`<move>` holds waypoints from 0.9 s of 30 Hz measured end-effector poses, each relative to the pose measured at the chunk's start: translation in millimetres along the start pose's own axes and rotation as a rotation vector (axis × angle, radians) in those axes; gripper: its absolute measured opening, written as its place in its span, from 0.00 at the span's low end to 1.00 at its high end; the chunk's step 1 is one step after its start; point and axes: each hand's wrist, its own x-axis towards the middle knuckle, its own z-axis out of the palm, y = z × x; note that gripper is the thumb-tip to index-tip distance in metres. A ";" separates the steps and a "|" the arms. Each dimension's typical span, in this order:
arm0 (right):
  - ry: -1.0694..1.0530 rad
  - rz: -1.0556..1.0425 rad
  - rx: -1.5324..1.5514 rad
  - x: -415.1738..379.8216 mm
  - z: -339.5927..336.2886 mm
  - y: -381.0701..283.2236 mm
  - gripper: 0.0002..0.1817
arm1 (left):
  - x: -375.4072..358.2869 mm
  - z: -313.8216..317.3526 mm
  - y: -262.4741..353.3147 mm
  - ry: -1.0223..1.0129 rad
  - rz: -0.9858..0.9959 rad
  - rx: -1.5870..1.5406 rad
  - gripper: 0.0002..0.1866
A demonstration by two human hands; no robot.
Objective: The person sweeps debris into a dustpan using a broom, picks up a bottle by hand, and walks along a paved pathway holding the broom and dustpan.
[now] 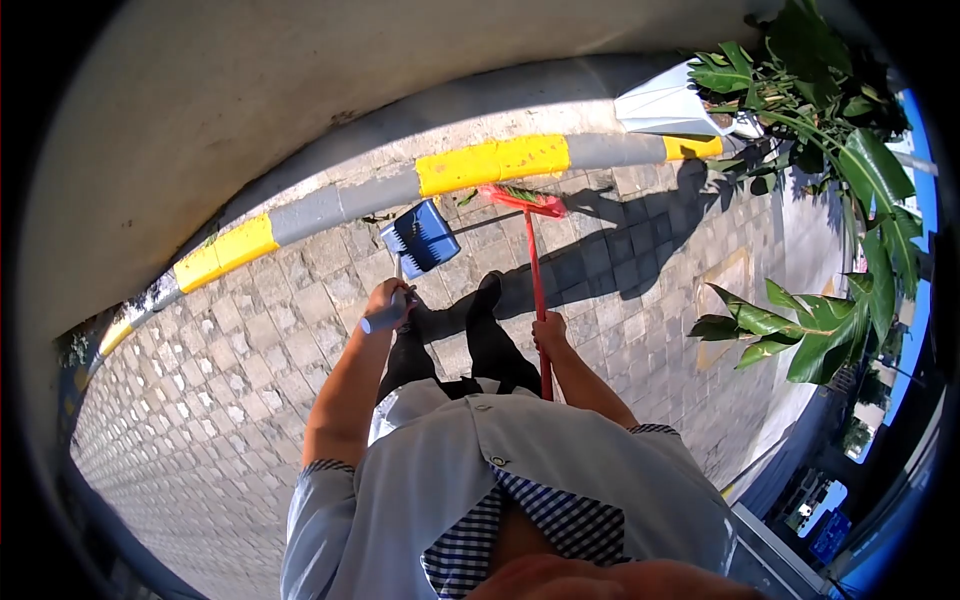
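Observation:
My left hand (388, 300) is closed round the handle of a blue dustpan (428, 238), whose pan hangs low near the paving in front of my feet. A toothed comb edge shows on the pan's left side. With my right hand (548, 332) I grip the red stick of a broom (533, 258). The red broom head (524, 200) lies on the paving by the kerb, to the right of the dustpan and apart from it. Green leaf bits (467, 198) lie near the kerb between pan and broom.
A kerb painted yellow and grey (492, 165) runs across in front, with a wall (220, 110) behind it. A white planter (668, 102) with large leafy plants (835, 320) stands on the right. Block paving (260, 350) spreads around my feet.

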 end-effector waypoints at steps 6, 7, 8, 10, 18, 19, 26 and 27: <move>-0.147 -0.051 -0.077 -53.7 37.9 -0.7 0.07 | 6.4 -24.9 51.8 -0.073 -0.297 -0.227 0.05; -0.221 -0.009 -0.015 -70.0 39.3 0.3 0.07 | 8.5 -25.3 12.0 -0.097 -0.129 -0.101 0.05; -0.214 -0.008 -0.008 -84.3 43.2 2.4 0.07 | 10.2 -27.6 -9.1 -0.117 0.038 0.023 0.05; -0.262 -0.001 0.044 -113.0 52.6 11.6 0.08 | 1.1 -39.2 14.8 -0.127 0.026 0.016 0.06; -0.182 0.048 0.158 -163.8 60.7 10.9 0.14 | -39.5 -98.5 39.4 -0.125 -0.426 -0.501 0.03; -0.166 0.026 0.140 -162.8 62.1 11.5 0.13 | -48.2 -104.0 12.4 -0.129 -0.228 -0.298 0.06; -0.117 -0.026 0.154 -126.8 99.1 18.3 0.12 | -115.6 -167.3 -3.8 -0.010 0.407 0.197 0.08; -0.117 -0.043 0.118 -120.2 106.9 18.9 0.08 | -121.2 -174.4 -7.9 -0.011 0.402 0.205 0.08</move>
